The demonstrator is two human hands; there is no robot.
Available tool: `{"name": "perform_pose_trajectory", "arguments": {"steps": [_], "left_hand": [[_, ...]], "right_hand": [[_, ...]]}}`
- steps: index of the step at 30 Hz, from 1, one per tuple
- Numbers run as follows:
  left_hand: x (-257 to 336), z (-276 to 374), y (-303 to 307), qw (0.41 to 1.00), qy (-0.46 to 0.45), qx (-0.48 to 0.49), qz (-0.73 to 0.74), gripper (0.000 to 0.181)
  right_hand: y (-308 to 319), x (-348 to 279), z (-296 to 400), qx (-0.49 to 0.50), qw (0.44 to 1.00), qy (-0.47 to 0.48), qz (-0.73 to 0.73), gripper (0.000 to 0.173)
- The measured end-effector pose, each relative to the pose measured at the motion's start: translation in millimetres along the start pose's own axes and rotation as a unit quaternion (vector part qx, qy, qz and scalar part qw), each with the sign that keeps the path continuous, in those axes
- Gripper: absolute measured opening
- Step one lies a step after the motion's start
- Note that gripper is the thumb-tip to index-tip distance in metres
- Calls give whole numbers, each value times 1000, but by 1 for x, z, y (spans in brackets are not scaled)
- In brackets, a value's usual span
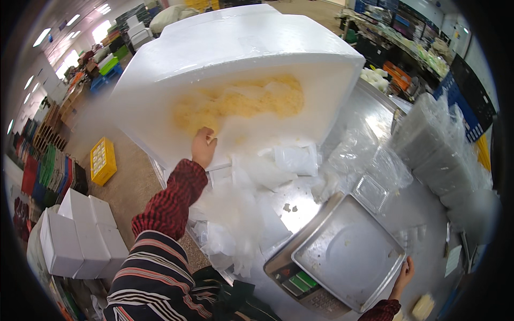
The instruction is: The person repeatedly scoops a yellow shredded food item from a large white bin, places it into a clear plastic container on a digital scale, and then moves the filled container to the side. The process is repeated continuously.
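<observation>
My left hand reaches to the front of a large white foam box, its fingers curled by a yellow, crumbly mass. A small pale bit shows at the fingertips, but whether they grip it is unclear. Whitish haze blurs the box's lower part. My right hand is beside the right corner of a metal weighing pan, fingers slightly bent, holding nothing that I can see. The pan sits on a digital scale with a green-lit display. Only a few small specks lie on the pan.
White plastic bags and film lie before the box on the metal table. Clear clamshell trays and wrapped tray stacks stand right. A yellow block lies lower right. White boxes and a yellow crate are left.
</observation>
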State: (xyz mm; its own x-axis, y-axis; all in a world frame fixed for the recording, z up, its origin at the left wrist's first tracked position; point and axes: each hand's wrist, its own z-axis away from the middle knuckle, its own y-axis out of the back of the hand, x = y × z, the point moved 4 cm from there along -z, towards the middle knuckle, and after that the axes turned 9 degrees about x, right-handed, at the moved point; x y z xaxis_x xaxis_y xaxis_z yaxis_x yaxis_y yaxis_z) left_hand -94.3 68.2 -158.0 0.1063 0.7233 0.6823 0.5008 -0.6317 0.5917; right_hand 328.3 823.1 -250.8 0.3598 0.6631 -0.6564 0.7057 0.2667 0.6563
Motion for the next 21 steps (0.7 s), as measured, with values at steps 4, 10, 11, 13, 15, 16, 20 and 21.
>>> {"name": "perform_pose_trajectory", "arguments": {"steps": [4,10,11,13,15,16,20,21], "left_hand": [[-49,-31,-16,976,-26,11,-217,56],[-63,-44,-53,958,44,61,-278,64],[-86,-54,-49,958,40,76,-273,61],[-118,-62,-35,969,19,126,-213,55],[-131,-60,-16,976,-18,190,-101,47],[-108,-54,-23,980,74,93,159,37],[-3,0,8,787,271,-91,546,40],[27,14,13,735,288,-105,605,42]], "right_hand": [[-38,46,-9,-12,924,-254,-285,17],[-41,0,-9,-20,976,-164,-140,14],[-45,-1,-12,-21,979,-156,-133,13],[-51,1,-15,-21,982,-140,-129,13],[-51,7,-20,-18,982,-129,-134,12],[-41,3,-15,-14,982,-140,-125,11],[-26,7,-11,40,978,-160,-125,13],[-19,14,-11,70,976,-161,-126,14]]}}
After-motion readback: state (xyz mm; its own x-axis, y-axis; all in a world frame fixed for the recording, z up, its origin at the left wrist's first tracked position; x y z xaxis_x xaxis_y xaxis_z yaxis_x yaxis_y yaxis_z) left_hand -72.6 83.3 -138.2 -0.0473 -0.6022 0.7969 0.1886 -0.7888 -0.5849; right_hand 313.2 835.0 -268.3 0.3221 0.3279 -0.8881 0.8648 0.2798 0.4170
